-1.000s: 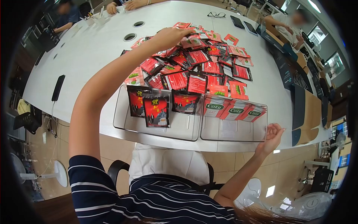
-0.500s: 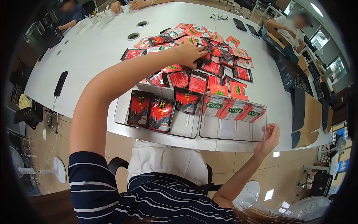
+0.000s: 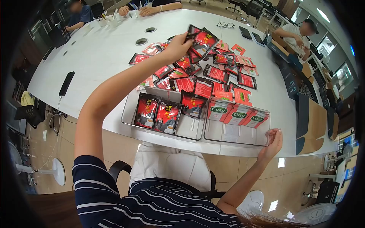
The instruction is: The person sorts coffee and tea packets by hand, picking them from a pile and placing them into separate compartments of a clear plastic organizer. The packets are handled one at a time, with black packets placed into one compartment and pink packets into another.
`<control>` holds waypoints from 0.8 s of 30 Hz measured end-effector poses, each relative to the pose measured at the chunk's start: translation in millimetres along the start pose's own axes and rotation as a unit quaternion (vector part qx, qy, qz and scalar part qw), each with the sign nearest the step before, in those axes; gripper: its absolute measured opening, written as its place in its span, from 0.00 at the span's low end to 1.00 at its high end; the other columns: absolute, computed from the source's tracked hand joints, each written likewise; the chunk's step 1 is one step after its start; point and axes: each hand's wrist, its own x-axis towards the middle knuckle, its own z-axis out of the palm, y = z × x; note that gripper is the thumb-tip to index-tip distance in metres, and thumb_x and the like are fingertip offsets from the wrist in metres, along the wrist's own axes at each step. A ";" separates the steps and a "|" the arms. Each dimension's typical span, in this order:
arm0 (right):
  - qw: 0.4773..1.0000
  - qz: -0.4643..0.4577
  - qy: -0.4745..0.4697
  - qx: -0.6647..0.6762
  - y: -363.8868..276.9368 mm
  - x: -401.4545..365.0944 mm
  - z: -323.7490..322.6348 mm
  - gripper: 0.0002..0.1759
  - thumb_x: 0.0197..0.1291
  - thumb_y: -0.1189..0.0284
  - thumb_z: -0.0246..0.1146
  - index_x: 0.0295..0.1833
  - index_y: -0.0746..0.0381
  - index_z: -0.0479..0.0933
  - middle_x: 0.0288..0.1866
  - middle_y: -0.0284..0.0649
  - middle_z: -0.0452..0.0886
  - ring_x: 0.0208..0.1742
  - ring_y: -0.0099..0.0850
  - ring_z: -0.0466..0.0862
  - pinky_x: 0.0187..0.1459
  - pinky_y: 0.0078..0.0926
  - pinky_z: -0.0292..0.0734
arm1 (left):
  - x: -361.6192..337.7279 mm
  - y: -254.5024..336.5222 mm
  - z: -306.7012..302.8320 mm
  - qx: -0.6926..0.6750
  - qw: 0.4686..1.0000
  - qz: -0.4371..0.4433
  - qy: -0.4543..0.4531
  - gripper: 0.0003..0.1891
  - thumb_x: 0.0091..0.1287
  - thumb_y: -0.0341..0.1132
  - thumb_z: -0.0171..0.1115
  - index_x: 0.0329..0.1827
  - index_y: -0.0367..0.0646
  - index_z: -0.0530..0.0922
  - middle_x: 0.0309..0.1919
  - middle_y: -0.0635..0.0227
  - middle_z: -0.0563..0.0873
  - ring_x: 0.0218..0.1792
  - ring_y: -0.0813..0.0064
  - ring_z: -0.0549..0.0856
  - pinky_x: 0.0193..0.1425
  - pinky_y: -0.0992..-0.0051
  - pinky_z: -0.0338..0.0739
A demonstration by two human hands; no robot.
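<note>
Red sachets, probably light and slick, hang well in from the tabletop's near edge, pinched at one end by your left fingers, likely the surest hold; your right fingers half-curl at the box, grip unclear.

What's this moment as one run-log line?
left hand: holds black-red sachets over mixed pile | right hand: at right bin | left bin: similar sachets | right bin: Cozy sachets

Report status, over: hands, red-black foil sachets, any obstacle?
Left hand holding red-black foil sachets above sachet pile. Right hand at side of right-hand clear plastic box. Nothing visibly blocking.
</note>
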 end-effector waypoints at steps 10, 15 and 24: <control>0.897 -0.313 0.222 -0.219 -16.3 -33.7 15.3 0.15 0.69 0.70 0.47 0.39 0.70 0.72 0.28 0.40 0.74 0.30 0.28 0.74 0.33 0.22 0.69 | -173.5 74.4 -46.9 -0.406 0.894 -0.047 0.184 0.15 0.73 0.35 0.51 0.57 0.35 0.70 0.44 0.66 0.82 0.41 0.78 0.83 0.44 0.75 0.81; 0.946 -0.277 -0.167 -0.013 -46.6 -109.5 90.3 0.21 0.65 0.59 0.55 0.45 0.69 0.72 0.31 0.41 0.78 0.26 0.24 0.73 0.26 0.20 0.64 | -262.1 59.6 -19.0 -0.211 0.965 -0.018 0.156 0.09 0.71 0.32 0.55 0.44 0.35 0.78 0.23 0.80 0.76 0.22 0.91 0.70 0.23 0.83 0.63; 0.894 -0.150 -0.408 -0.107 -87.5 -143.7 155.3 0.18 0.45 0.79 0.75 0.42 0.67 0.77 0.29 0.35 0.81 0.29 0.18 0.79 0.32 0.15 0.74 | -295.0 44.8 -1.5 -0.131 0.985 0.072 0.091 0.09 0.66 0.26 0.57 0.47 0.32 0.79 0.16 0.64 0.73 0.17 0.73 0.71 0.23 0.75 0.62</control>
